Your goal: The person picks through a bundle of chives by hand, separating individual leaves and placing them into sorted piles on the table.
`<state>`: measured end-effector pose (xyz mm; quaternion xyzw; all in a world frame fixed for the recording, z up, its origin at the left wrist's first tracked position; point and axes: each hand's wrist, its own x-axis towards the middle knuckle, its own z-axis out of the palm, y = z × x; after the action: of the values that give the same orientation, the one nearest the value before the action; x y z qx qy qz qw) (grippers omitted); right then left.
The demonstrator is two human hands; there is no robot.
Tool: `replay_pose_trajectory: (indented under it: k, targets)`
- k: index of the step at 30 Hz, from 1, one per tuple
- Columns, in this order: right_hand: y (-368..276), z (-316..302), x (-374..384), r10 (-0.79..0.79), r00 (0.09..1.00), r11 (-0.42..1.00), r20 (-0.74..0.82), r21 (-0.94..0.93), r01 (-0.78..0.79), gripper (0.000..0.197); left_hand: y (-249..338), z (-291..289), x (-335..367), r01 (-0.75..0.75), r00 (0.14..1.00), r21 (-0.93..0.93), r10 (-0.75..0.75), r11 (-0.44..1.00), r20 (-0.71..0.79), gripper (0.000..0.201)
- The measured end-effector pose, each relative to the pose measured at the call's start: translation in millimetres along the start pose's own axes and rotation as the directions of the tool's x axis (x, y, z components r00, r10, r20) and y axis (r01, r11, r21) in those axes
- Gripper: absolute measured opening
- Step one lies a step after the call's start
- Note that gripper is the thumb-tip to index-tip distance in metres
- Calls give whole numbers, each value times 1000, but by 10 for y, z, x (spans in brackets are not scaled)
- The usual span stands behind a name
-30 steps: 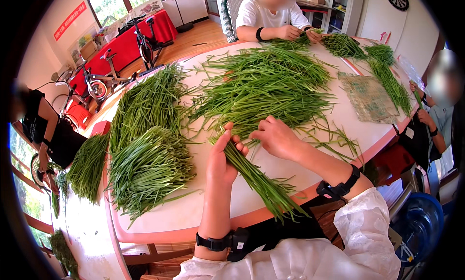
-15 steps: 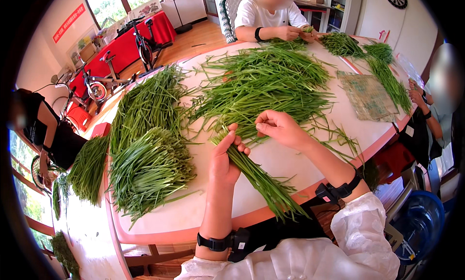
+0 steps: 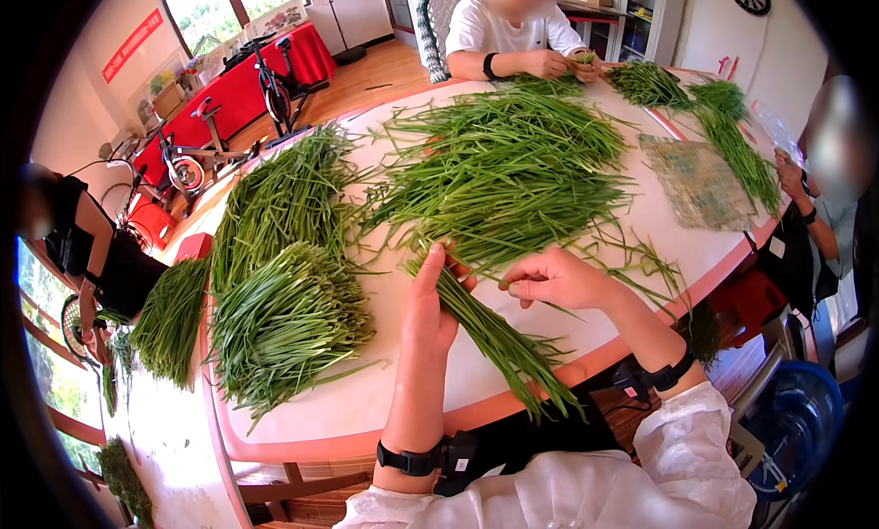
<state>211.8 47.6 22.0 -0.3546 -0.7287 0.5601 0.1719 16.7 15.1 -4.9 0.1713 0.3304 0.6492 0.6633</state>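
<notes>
My left hand (image 3: pixel 426 300) is closed around a bunch of garlic chives (image 3: pixel 504 346), whose cut ends stick up by the thumb while the leaf tips slant down to the right. To the right of it, my right hand (image 3: pixel 560 278) pinches a thin chive blade between thumb and fingertips. Beyond both hands lies a large loose pile of chives (image 3: pixel 522 153). On my left sits a neater stack of chives (image 3: pixel 284 318), with another heap (image 3: pixel 279 190) behind it.
Loose blades (image 3: pixel 641 263) lie on the pale, pink-edged table (image 3: pixel 430 396). A woven sheet (image 3: pixel 696 183) lies at the right near more chives (image 3: pixel 742 158). Co-workers sit across (image 3: pixel 513 34) and at the right; another stands at the left. A blue tub (image 3: pixel 792 428) is at lower right.
My right hand has moved down and slightly right, and a blade now shows in its pinch. My left hand keeps its hold on the bunch, nearly still.
</notes>
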Motion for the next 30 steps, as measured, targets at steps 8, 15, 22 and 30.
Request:
replay_pose_trajectory:
  k: [8, 15, 22, 30]
  targets:
    - [245, -372, -76, -87, 985, 994, -146, -72, 77, 30, -43, 44, 8, 55, 996, -136, -43, 989, 84, 20]
    - [114, -207, 217, -358, 914, 827, -189, -519, 217, 16, -41, 128, 16, 44, 992, -145, -25, 989, 126, 27]
    - [-157, -116, 324, -255, 953, 965, -164, 23, 262, 28, -92, 102, 41, 85, 966, -68, -65, 994, 250, 32]
    - [-191, 12, 359, -150, 984, 949, -93, 267, 170, 27, -69, 252, -30, 63, 980, 91, -79, 994, 182, 36]
